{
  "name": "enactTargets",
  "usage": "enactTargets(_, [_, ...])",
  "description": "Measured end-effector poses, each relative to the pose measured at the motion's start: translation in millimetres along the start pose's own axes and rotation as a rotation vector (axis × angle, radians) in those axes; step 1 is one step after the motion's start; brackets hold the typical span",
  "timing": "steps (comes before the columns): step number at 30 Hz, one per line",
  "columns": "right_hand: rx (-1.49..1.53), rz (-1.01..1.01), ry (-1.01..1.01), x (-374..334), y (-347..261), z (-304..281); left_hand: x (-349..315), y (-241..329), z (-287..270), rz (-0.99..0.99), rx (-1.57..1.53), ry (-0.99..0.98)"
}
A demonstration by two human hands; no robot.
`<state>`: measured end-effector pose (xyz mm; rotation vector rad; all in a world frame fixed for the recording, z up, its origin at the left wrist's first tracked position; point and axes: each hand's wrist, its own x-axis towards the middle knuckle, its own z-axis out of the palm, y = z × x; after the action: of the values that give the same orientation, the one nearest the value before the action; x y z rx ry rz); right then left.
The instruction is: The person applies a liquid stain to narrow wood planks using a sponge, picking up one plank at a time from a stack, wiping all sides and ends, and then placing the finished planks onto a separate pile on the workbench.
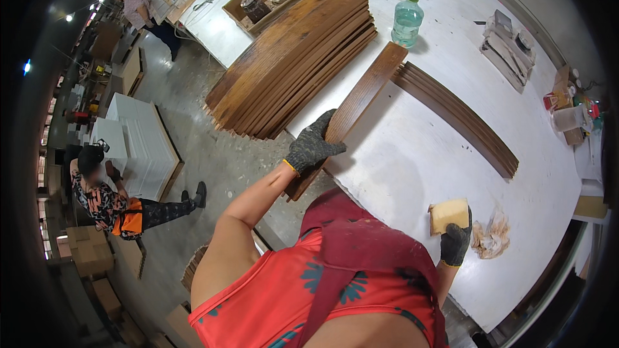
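My left hand (314, 142), in a dark grey knit glove, grips a long brown wooden slat (367, 90) near its close end. The slat slants away from me over the white table, its far end near a short stack of similar slats (458, 113). In my right hand (456, 241), also gloved, is a pale yellow sponge (449, 215), held at the right above the table. A crumpled brownish cloth or paper (492, 235) lies beside that hand. Farther left, a large stack of brown slats (293, 58) rests along the table's left edge.
A clear bottle with a green cap (407, 19) stands beyond the slat. Behind the large stack is a cardboard box (258, 0) holding a jar and a plastic bag. Plastic containers (507, 48) sit at the far right. Two people (106, 196) stand on the floor at left.
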<state>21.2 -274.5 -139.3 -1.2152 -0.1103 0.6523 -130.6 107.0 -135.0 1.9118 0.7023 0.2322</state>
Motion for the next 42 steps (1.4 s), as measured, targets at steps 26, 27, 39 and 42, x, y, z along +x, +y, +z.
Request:
enactTargets(26, [-0.083, -0.055, 0.036, -4.0, -0.3, -7.5, 89.1, 59.9, -198.2, 0.106, 0.31, 0.233])
enactTargets(27, [-0.085, -0.055, 0.04, -4.6, 1.0, -9.8, 92.1, 56.7, -199.1, 0.106, 0.341, 0.241])
enactTargets(39, [-0.172, -0.054, -0.001, -0.4, 14.8, -18.2, 92.1, 54.3, -212.3, 0.099, 0.423, 0.232])
enactTargets(42, [-0.179, -0.053, 0.019, -0.3, 18.9, -22.4, 81.3, 91.8, -180.0, 0.203, 0.651, 0.349])
